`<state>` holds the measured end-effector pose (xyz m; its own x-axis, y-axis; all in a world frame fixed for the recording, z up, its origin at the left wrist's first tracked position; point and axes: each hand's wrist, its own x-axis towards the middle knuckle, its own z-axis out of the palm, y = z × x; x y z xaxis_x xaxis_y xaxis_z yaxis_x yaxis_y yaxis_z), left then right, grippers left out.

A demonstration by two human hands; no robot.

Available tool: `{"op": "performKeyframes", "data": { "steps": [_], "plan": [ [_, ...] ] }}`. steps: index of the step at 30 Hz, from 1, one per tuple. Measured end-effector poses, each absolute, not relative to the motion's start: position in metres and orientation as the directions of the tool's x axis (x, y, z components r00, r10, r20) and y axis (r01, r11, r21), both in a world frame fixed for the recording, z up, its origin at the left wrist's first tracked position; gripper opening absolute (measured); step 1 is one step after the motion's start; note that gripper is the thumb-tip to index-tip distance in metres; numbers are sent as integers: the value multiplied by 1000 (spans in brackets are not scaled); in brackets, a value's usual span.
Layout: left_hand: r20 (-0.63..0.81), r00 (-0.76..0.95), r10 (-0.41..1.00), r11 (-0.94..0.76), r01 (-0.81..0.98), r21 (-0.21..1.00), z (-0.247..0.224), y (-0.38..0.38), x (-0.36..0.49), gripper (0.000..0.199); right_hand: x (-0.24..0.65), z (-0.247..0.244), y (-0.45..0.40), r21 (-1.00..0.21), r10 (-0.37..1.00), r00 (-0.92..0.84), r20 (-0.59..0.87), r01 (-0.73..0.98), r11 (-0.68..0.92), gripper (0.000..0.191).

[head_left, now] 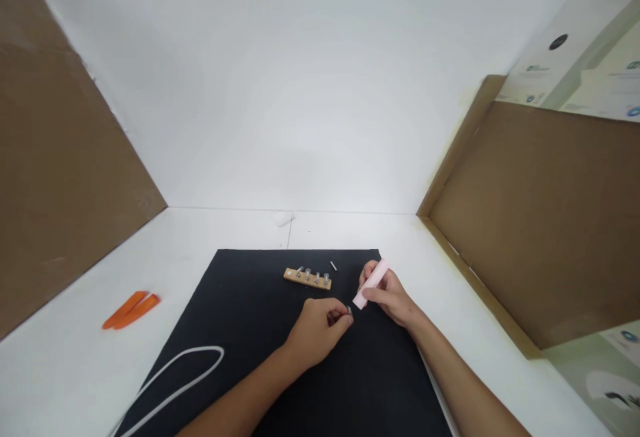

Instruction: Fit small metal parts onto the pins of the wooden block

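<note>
My left hand (317, 333) pinches a small dark metal part (349, 312) between thumb and fingertips, above the black mat (385, 383). My right hand (390, 295) grips a flat pink stick (373, 283), whose lower end sits close to that metal part. Beyond both hands, a wooden bar (307, 278) lies on the mat with several metal bolts standing in it. A thin, pale metal pin (333, 265) lies just past the bar's right end. Neither hand touches the bar.
Two orange plastic pry tools (131, 310) lie on the white table (240, 230) left of the mat. A white cord loop (175, 377) rests on the mat's near left. Cardboard panels (535, 223) stand at the right, with another (60, 157) at the left.
</note>
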<state>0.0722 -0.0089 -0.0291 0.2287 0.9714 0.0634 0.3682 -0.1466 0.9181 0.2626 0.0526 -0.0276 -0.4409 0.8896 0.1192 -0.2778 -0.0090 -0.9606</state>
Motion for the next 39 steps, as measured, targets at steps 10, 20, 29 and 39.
{"op": "performKeyframes", "data": {
  "steps": [10, 20, 29, 39],
  "plan": [
    [52, 225, 973, -133, 363, 922, -33, -8, 72, 19, 261, -33, 61, -961, 946, -272, 175, -257, 103, 33],
    [63, 240, 969, -149, 359, 921, -32, -9, 72, 20, 260, -25, 52, -945, 865, -487, 119, -322, -51, 35],
    [70, 233, 970, -150, 348, 925, -36, -8, 72, 19, 260, -35, 60, -937, 930, -347, 124, -349, -5, 32],
    [105, 139, 985, -153, 401, 903, -32, -4, 70, 20, 255, -36, 58, -883, 891, -441, 113, -456, -114, 33]
  ]
}}
